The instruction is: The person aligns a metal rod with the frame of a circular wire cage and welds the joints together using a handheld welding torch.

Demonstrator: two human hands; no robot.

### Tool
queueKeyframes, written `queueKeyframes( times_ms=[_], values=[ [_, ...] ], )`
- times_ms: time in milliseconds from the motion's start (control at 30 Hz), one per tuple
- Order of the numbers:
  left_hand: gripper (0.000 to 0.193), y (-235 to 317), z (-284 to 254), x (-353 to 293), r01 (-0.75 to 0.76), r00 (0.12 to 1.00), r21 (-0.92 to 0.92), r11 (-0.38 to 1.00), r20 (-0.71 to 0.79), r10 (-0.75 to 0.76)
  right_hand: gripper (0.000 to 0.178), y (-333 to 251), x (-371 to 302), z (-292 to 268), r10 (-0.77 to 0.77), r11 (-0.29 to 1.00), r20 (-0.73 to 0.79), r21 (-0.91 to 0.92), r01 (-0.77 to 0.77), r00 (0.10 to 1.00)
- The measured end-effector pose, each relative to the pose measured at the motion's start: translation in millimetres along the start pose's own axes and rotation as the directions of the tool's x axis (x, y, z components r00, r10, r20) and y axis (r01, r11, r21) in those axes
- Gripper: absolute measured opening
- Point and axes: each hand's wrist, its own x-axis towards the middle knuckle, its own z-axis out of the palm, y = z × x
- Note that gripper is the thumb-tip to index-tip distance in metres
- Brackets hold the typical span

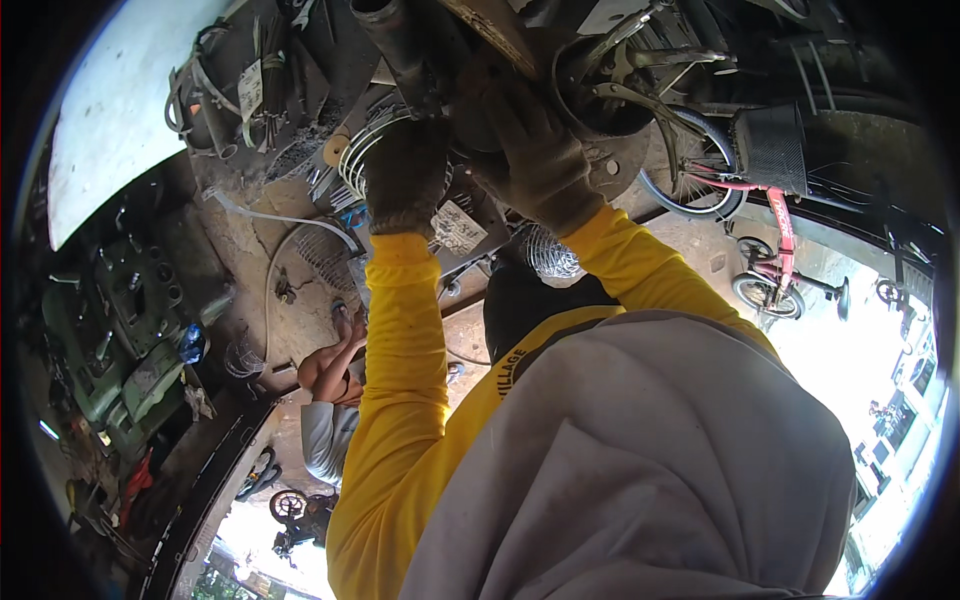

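My left hand, in a dark work glove, is closed at a shiny coil of wire whose loops show on both sides of it; its fingertips are hidden. To its right my gloved right hand has its fingers stretched forward over a dark metal piece on the bench. Both hands are close together at the bench's near side. Just below them hangs a tag with handwriting. A dark upright pipe stands beyond my left hand.
A round metal bowl holding pliers-like tools stands right of my hands. Bundled rods lie at the far left. Wire coils sit beneath the bench. A person is low at left; a green machine and a pink bicycle flank the area.
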Motion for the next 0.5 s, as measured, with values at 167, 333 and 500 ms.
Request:
queueKeyframes(
  times_ms=[167, 333, 500],
  values=[
    [0.017, -12.3, -1.3, 9.1, -0.076, 0.996, 0.074, 0.994, 0.054, 0.072, 0.083, -5.8, -57.2, -49.0, -0.01, 0.994, 0.031, 0.107, 0.006, 0.999],
    [0.018, 3.6, -23.8, 23.6, -0.083, 0.963, 0.135, 0.987, 0.267, 0.044, 0.076, 14.0, -107.3, -88.7, -0.012, 0.996, 0.161, 0.086, -0.002, 0.987],
    [0.027, -22.2, 7.1, 13.1, 0.201, 0.962, -0.232, 0.952, 0.23, -0.147, 0.062, 23.1, -92.1, -90.5, -0.081, 0.994, 0.256, 0.085, 0.061, 0.963]
  ],
)
